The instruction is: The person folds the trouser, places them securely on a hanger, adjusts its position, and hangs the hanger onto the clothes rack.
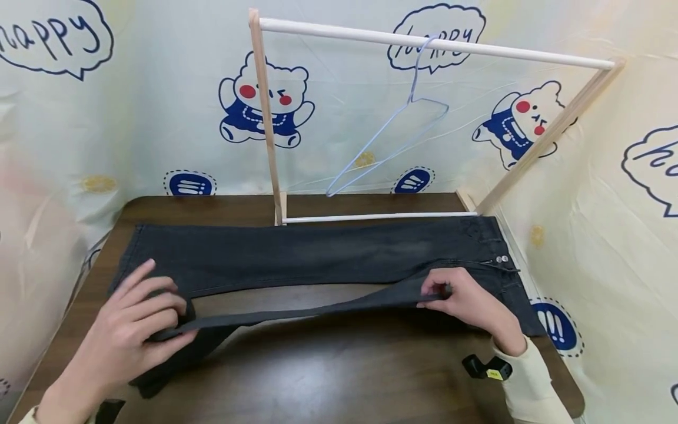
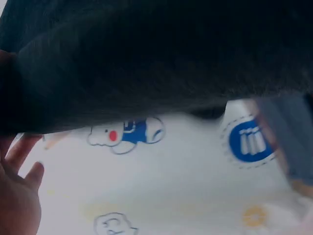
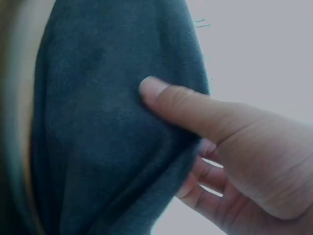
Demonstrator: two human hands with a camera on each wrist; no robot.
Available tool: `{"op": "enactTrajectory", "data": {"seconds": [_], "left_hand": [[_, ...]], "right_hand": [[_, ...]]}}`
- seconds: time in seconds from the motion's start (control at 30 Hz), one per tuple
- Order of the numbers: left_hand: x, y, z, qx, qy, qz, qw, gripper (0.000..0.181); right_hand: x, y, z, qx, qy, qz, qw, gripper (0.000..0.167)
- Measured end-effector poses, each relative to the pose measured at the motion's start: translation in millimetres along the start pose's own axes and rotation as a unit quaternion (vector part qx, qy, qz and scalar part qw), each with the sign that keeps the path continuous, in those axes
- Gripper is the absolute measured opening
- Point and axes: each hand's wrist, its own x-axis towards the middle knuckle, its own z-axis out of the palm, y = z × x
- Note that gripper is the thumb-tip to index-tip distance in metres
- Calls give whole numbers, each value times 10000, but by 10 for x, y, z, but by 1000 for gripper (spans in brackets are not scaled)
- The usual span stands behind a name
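Dark trousers [image 1: 318, 253] lie across the table, waistband at the right and hems at the left. The near leg is lifted along its edge between both hands. The left hand [image 1: 135, 330] grips that leg near its hem, thumb below and fingers above. Near the waist end, the right hand [image 1: 468, 297] pinches the same leg. In the right wrist view the thumb of the right hand [image 3: 244, 142] presses on the dark cloth [image 3: 107, 112], with the other fingers behind it. Dark cloth [image 2: 146, 58] fills the top of the left wrist view, beside the left hand [image 2: 19, 196].
A wooden rack [image 1: 267, 118] with a white top bar [image 1: 344, 32] stands at the back of the brown table [image 1: 318, 371]. One light blue hanger [image 1: 371, 141] hangs from the bar. A printed curtain [image 1: 175, 118] surrounds the table behind and at the sides.
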Motion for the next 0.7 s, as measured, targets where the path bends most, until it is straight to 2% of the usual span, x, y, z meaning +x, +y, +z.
{"op": "enactTrajectory", "data": {"seconds": [0.1,0.2,0.3,0.43,0.5,0.53,0.57,0.63,0.67,0.7], "left_hand": [[-191,0,18,-454,-337,-348,9978,49],[-357,10,-8,-506,-687,-978,9915,46],[-473,17,-80,-71,-1034,-1581,9820,47],[-578,-32,-195,646,-1442,-1983,9673,47],[-617,-77,-260,932,-1777,-2259,9533,48],[-633,-104,-290,983,-2048,-2426,9432,48],[-653,-128,-318,943,-2320,-2597,9326,47],[-690,-166,-366,806,-2871,-2996,9063,43],[-706,-182,-390,698,-3031,-3126,8975,40],[-712,-200,-415,617,-3125,-3195,8924,38]], "right_hand": [[-32,90,107,23,-187,164,9997,28],[-45,190,241,-143,-353,251,9990,29],[-63,285,375,-334,-596,357,9970,27],[-121,388,494,-622,-794,533,9935,30],[-157,427,518,-882,-798,648,9908,36],[-174,448,528,-1044,-763,723,9890,39],[-191,471,536,-1211,-715,816,9867,41],[-216,527,555,-1497,-570,931,9827,44],[-225,557,562,-1590,-499,973,9812,44],[-232,588,570,-1645,-412,995,9805,44]]}}
